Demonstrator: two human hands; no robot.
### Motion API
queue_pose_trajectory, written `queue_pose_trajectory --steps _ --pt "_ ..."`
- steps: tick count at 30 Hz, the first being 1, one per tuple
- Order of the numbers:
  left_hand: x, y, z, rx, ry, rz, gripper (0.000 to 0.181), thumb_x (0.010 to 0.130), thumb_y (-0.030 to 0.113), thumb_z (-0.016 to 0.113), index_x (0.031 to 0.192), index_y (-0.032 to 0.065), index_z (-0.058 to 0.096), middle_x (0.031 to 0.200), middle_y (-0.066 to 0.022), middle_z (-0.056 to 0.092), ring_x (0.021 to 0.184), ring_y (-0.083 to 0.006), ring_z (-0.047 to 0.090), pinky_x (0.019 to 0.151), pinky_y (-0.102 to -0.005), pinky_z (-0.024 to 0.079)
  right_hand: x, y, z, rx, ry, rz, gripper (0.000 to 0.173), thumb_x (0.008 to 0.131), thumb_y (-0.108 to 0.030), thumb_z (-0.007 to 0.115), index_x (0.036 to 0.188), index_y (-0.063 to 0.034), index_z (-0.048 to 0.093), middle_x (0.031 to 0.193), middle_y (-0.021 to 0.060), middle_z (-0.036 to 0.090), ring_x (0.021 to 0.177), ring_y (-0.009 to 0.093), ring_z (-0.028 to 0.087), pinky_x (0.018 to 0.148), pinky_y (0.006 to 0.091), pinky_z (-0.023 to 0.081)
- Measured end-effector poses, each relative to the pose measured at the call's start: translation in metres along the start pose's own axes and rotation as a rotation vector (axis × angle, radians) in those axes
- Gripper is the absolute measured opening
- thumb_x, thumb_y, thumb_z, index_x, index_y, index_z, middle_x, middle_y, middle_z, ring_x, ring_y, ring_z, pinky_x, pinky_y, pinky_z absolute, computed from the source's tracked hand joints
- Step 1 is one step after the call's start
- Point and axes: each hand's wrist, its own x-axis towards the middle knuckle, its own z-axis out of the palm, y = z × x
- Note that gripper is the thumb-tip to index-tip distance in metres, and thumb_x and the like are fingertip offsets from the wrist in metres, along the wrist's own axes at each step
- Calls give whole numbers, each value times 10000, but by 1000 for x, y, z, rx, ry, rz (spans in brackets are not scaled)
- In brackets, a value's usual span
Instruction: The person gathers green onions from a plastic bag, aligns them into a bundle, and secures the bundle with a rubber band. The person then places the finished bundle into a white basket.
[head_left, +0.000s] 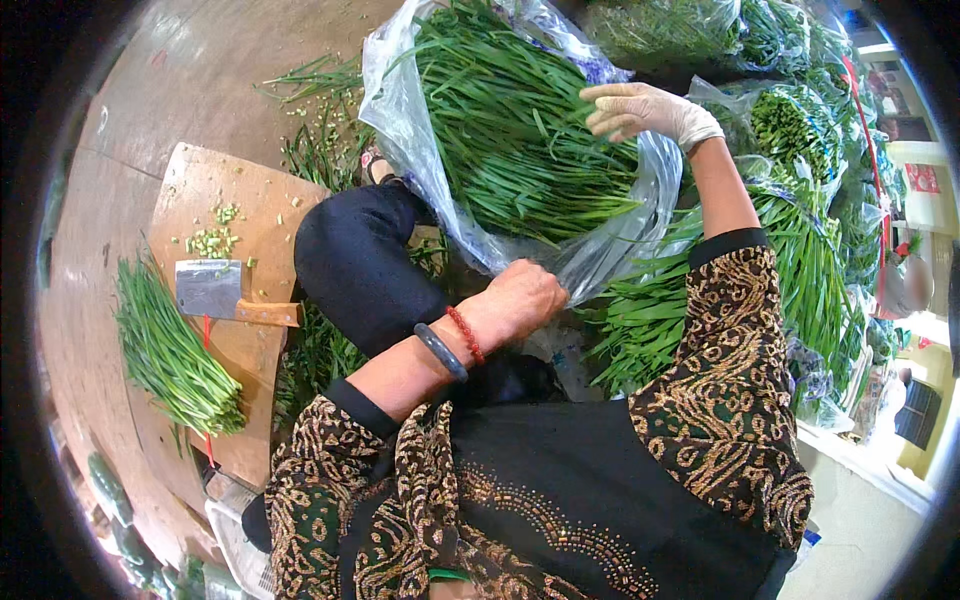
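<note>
A large clear plastic bag (401, 97) with printed patches stands before me, its mouth wide around a mass of green garlic chives (517, 127). My left hand (525, 296) is bare, with a red bead bracelet (466, 335) and a dark bangle (440, 352) on the wrist. Its fist is closed on the near rim of the bag. My right hand (637, 112) wears a pale thin glove. Its fingers are extended over the right side of the chives, with nothing visible in them; whether the fingertips touch the leaves I cannot tell.
Left of my knee, a wooden board (225, 172) bears a cleaver (210, 289), chopped stem ends (210, 241) and a chive bundle (176, 360). More chives (645, 322) lie at right, beside bagged greens (795, 127). A white plastic basket (229, 544) stands at lower left.
</note>
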Motion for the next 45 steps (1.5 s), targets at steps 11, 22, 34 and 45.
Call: queue_pose_trajectory --steps 11,22,34,45 --pt "-17 -4 -10 -137 -8 119 180 791 105 626 964 107 677 841 -109 691 831 -339 695 717 -452 551 -30 45 -123 -106 746 55 325 953 -378 607 1160 -176 754 990 20 725 916 139 643 802 296 485" --pt "-15 0 -22 -123 148 89 208 757 78 660 964 99 651 865 -99 666 853 -321 690 756 -433 549 -65 6 -200 -158 978 108 335 938 -375 676 1081 -77 732 1072 81 742 973 189 692 837 329 508" --pt "-5 0 -19 -102 202 106 172 807 102 607 965 112 673 832 -93 656 799 -307 685 716 -427 543 23 -32 -26 185 -54 -183 425 1034 -324 575 1328 -19 613 1270 112 675 1172 192 645 1026 334 497" --pt "3 -1 -21 -132 274 161 98 837 156 601 821 96 676 789 -81 668 722 -275 705 664 -401 547 67 122 20 -1107 510 23 792 758 -150 639 1475 77 389 1475 281 465 1371 400 456 1150 417 373"
